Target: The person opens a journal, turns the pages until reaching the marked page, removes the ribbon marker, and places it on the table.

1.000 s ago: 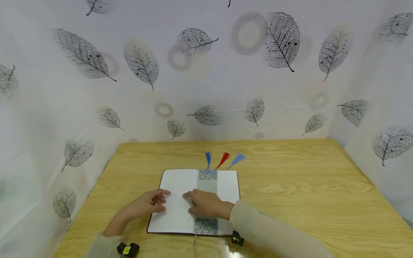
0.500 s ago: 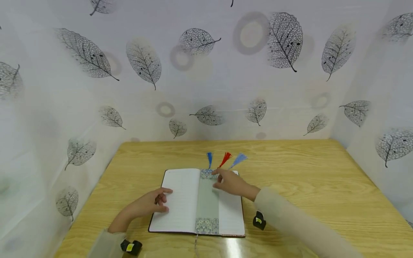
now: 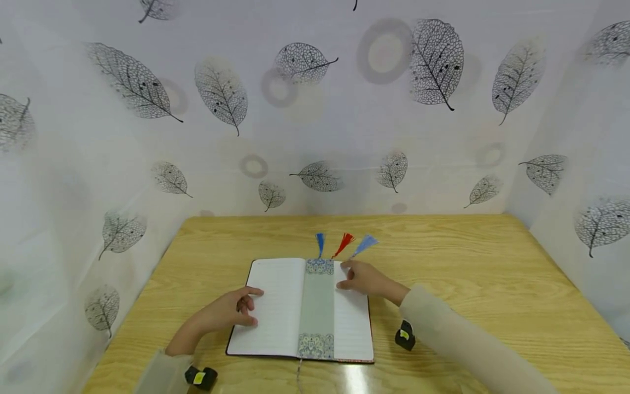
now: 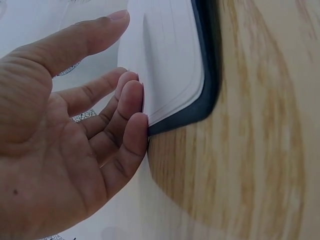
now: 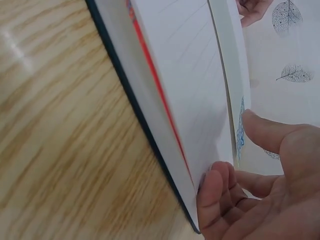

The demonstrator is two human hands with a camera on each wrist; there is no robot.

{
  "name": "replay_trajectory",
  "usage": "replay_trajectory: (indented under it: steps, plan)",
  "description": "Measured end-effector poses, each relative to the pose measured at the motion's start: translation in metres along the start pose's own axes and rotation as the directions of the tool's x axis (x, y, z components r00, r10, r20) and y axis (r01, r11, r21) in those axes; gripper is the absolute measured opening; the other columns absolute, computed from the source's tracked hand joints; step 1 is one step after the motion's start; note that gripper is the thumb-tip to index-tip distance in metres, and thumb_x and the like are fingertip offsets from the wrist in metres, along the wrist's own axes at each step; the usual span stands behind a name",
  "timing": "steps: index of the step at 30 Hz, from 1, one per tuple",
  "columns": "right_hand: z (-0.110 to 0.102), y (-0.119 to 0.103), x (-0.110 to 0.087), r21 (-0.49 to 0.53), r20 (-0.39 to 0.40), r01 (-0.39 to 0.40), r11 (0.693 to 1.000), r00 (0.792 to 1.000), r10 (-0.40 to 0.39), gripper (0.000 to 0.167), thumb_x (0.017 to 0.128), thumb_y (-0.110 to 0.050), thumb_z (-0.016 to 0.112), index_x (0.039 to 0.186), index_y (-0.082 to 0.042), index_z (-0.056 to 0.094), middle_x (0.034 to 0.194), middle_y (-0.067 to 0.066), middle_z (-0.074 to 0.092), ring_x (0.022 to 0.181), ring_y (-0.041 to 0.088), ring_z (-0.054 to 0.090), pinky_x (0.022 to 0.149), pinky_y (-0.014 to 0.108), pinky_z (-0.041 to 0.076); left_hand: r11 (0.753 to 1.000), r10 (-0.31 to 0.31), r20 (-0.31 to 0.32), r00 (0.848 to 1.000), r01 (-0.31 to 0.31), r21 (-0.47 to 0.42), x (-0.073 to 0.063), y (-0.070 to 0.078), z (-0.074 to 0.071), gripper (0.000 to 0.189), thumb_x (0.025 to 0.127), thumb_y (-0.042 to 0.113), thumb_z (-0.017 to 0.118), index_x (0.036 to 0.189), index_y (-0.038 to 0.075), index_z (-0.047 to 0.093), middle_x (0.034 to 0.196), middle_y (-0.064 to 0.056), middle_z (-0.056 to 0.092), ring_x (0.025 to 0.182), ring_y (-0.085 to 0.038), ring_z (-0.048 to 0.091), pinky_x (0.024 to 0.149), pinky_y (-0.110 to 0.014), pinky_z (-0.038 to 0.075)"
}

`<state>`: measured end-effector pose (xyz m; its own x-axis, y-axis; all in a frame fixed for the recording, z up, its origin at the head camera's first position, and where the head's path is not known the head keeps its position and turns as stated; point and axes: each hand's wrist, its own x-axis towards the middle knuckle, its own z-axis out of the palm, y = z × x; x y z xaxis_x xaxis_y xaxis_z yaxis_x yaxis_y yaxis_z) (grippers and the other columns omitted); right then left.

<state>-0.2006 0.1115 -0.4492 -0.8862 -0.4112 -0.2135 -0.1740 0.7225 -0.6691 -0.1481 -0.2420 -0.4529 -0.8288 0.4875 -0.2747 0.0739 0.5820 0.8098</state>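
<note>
An open lined notebook (image 3: 275,312) with a dark cover lies on the table. Along the inner side of its right page is a pale green bookmark (image 3: 317,306) with patterned ends. My left hand (image 3: 223,314) rests at the notebook's left edge, thumb apart from the fingers, which touch the page edge in the left wrist view. At the upper part of the right page, my right hand (image 3: 368,279) has its fingertips by the page edge and its thumb separate. A red edge (image 5: 162,90) shows between the pages in the right wrist view.
Beyond the notebook's top edge stick out a dark blue tassel (image 3: 320,244), a red tassel (image 3: 343,244) and a light blue tassel (image 3: 365,244). A thin ribbon (image 3: 298,373) hangs from the bottom edge. A leaf-patterned backdrop (image 3: 334,131) surrounds the wooden table (image 3: 458,262).
My right hand has moved from over the middle of the notebook, up along the bookmark, then right to the right page, uncovering the bookmark. My left hand keeps its place.
</note>
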Motion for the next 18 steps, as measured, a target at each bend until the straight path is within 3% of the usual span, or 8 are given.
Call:
replay_trajectory:
  steps: [8, 13, 18]
  plan:
    - [0.0039, -0.0017, 0.0003, 0.034, 0.059, 0.044, 0.998, 0.997, -0.046, 0.063, 0.087, -0.018, 0.071, 0.139, 0.006, 0.045, 0.077, 0.003, 0.053, 0.063, 0.011, 0.039, 0.058, 0.023, 0.033, 1.0, 0.011, 0.012, 1.0, -0.011, -0.012, 0.001, -0.003, -0.0003, 0.066, 0.081, 0.018, 0.078, 0.135, -0.004, 0.047, 0.096, -0.008, 0.05, 0.081, -0.014, 0.048, 0.067, -0.021, 0.042]
    - [0.0063, -0.0048, -0.0031, 0.174, 0.109, 0.01, 0.985, 0.994, -0.03, 0.065, 0.089, -0.016, 0.069, 0.144, 0.005, 0.039, 0.087, 0.005, 0.055, 0.057, 0.01, 0.04, 0.054, 0.024, 0.036, 0.999, 0.021, 0.024, 0.999, -0.021, -0.025, 0.0, -0.0023, 0.0, 0.066, 0.082, 0.018, 0.077, 0.136, -0.004, 0.046, 0.097, -0.008, 0.05, 0.081, -0.013, 0.048, 0.068, -0.021, 0.042]
    - [0.0086, -0.0076, -0.0043, 0.343, 0.136, -0.047, 0.938, 0.991, 0.0, 0.066, 0.091, -0.013, 0.066, 0.147, 0.002, 0.034, 0.09, 0.007, 0.053, 0.053, 0.011, 0.039, 0.052, 0.025, 0.038, 0.999, 0.025, 0.027, 0.999, -0.024, -0.031, -0.0009, -0.001, -0.0003, 0.066, 0.082, 0.018, 0.076, 0.137, -0.004, 0.045, 0.097, -0.008, 0.05, 0.081, -0.013, 0.047, 0.068, -0.021, 0.042]
